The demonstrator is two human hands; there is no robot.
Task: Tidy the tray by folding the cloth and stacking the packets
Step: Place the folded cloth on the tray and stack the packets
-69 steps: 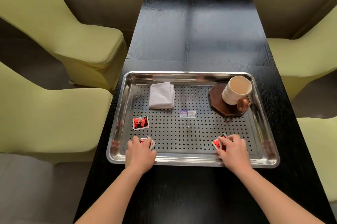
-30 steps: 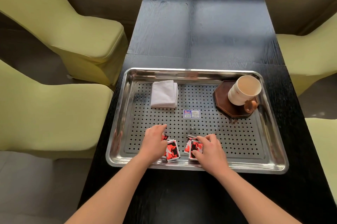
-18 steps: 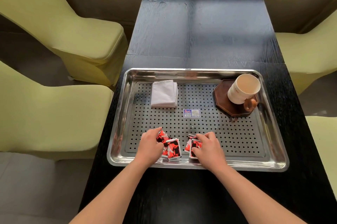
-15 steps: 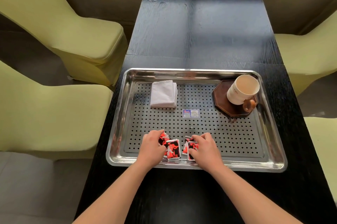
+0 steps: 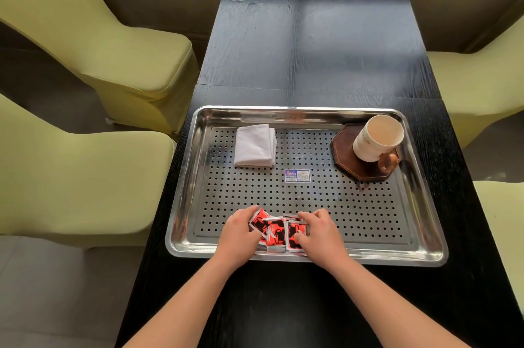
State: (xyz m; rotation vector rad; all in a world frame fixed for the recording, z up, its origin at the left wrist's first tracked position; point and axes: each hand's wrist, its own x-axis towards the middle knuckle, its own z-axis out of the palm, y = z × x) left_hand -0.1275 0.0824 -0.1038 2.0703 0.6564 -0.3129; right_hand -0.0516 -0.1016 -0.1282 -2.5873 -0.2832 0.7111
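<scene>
A perforated steel tray [image 5: 368,211] lies on the black table. A white cloth [image 5: 255,146] rests folded in its far left part. Several red, black and white packets [image 5: 276,231] are bunched together at the tray's near edge, overlapping one another. My left hand [image 5: 239,232] presses against the bunch from the left with its fingers on the leftmost packet. My right hand [image 5: 320,234] closes in from the right, fingers curled over the rightmost packet. Both hands hide part of the packets.
A cream mug [image 5: 377,137] with a brown handle stands on a dark octagonal coaster [image 5: 348,160] in the tray's far right corner. A small blue sticker [image 5: 296,176] is on the tray floor. Yellow-green chairs [image 5: 85,177] flank the black table [image 5: 312,35].
Both hands have slid the packets from the tray's near corners to the near middle. Over the last half second the two groups have been pushed closer until they touch.
</scene>
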